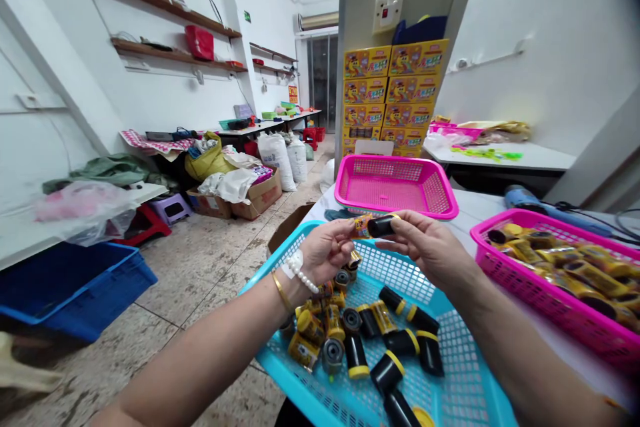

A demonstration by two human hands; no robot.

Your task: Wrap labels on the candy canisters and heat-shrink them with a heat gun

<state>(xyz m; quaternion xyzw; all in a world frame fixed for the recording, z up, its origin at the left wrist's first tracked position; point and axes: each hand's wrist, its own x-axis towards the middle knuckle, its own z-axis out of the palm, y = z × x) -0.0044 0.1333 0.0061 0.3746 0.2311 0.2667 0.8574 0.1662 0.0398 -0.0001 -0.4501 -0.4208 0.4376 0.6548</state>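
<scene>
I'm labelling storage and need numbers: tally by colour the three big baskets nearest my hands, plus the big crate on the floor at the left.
Pink: 2 (far basket, right-hand basket)
Turquoise: 1 (basket under your hands)
Blue: 1 (floor crate)
Total: 4

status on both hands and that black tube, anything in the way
Left hand on the printed wrapper. Right hand gripping the black tube. Both above the blue basket; nothing blocking the tube from view.
</scene>
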